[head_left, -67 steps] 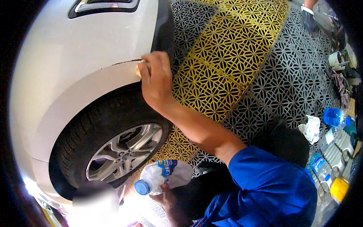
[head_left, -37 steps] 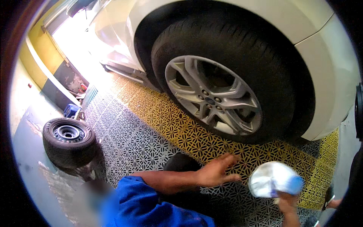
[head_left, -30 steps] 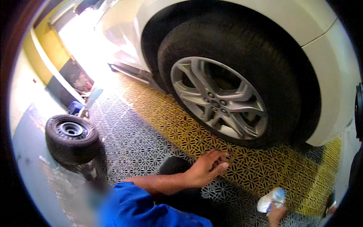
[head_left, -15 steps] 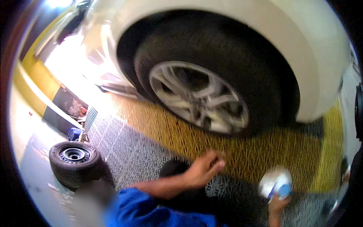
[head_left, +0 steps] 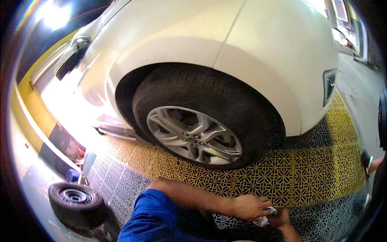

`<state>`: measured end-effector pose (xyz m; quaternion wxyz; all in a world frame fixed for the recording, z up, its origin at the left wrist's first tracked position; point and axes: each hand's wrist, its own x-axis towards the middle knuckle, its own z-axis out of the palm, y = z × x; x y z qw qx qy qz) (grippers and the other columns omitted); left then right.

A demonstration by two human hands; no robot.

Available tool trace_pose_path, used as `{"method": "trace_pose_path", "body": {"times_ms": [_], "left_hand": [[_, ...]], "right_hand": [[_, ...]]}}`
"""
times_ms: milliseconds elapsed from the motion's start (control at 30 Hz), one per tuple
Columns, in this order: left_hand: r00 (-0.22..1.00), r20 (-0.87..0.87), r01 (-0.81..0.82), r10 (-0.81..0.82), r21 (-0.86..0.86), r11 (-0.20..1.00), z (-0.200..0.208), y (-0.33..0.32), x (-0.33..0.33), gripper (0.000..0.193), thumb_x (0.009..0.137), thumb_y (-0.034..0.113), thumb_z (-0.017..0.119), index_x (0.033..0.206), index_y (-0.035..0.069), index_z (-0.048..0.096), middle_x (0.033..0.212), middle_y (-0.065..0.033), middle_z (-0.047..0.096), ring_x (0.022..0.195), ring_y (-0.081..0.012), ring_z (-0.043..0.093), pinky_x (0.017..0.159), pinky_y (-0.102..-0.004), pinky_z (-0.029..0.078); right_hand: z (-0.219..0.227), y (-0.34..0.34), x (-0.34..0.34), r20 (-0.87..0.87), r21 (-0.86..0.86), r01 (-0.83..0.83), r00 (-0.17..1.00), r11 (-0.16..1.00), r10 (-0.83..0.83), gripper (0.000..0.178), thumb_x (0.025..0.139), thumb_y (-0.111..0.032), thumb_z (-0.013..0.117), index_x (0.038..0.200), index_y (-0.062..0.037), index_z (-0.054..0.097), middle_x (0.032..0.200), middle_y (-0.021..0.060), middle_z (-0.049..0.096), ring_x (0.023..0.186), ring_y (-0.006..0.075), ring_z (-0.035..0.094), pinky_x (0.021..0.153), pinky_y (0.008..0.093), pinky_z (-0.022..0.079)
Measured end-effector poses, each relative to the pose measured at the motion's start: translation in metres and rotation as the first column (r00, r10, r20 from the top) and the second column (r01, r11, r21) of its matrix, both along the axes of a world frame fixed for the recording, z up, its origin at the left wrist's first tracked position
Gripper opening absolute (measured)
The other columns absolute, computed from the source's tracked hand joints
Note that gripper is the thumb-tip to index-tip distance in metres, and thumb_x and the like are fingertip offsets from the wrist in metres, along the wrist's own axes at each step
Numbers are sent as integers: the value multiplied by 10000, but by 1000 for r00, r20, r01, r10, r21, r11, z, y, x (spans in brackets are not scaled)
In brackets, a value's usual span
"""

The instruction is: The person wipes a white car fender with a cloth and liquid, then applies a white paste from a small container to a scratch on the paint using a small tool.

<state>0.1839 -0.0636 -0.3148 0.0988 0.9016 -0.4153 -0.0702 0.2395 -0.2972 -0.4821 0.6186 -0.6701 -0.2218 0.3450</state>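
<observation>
Low in front of me my two hands meet. My left hand [head_left: 249, 207] reaches across from the left, its fingers curled at a small white item with a dark-edged end [head_left: 272, 210]; its kind is mostly hidden. Close beside it, my right hand [head_left: 281, 220] comes up from the lower edge with bent fingers. A whitish, crumpled-looking piece [head_left: 262, 221] shows below and between the hands. Which hand bears which item is hard to tell. Beyond them stands a white car's wheel [head_left: 195, 135], a black tyre on a silver spoked rim, apart from both hands.
The white car body [head_left: 169, 48] curves over the wheel. Yellow and grey lattice floor tiles [head_left: 310, 177] lie under it. A spare wheel [head_left: 75, 197] with a dark steel rim lies at left, near a yellow and black wall [head_left: 38, 129]. Another person's foot [head_left: 375, 163] shows at far right.
My left hand has moved right and closed in beside my right hand. The right hand, which held up a white item with blue, has come slightly left and lower. My view has shifted upward.
</observation>
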Motion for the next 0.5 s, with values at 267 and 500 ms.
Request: {"method": "trace_pose_path", "body": {"times_ms": [267, 500], "left_hand": [[915, 344, 301, -212, -230, 925, -23, 19, 44, 375, 879, 307, 678, 1069, -4, 591, 841, -94, 529, 716, -269, 576, 616, -377, 521], [973, 218, 132, -69, -288, 948, -67, 14, 50, 338, 892, 313, 677, 1007, 15, 567, 844, -99, 548, 754, -278, 621, 612, -399, 517]], "right_hand": [[6, -3, 3, 420, -106, -76, 900, 991, 114, 549, 818, -204, 828, 1297, -58, 602, 1194, 169, 661, 1036, 378, 660, 864, 525, 535], [19, -1, -4, 399, -266, 189, 914, 945, -70, 445, 776, -269, 830, 1114, -13, 696, 954, 236, 726, 929, 429, 701, 788, 467, 568]]}}
